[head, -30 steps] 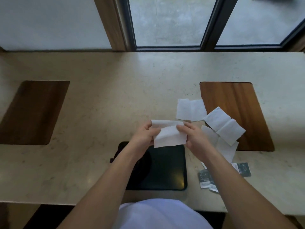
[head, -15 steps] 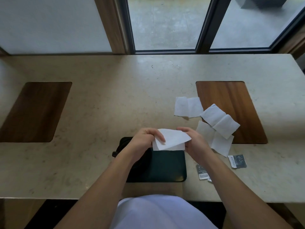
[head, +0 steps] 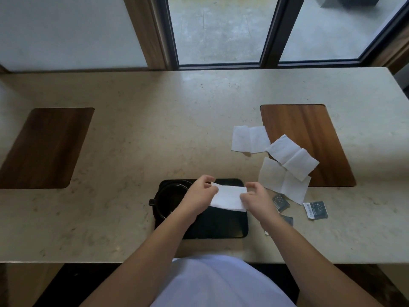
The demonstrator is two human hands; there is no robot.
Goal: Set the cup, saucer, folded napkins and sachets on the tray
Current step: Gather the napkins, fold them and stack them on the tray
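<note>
3 napkins loose; 1 held.

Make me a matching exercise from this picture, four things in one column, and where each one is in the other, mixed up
1. napkin being folded
2. black cup
3. sachets
4. wooden inlay

A. on the counter, right of the tray
B. held between both hands
C. on the tray's left side
D. under the edge of an unfolded napkin

Pairs: 1-B, 2-C, 3-A, 4-D
</note>
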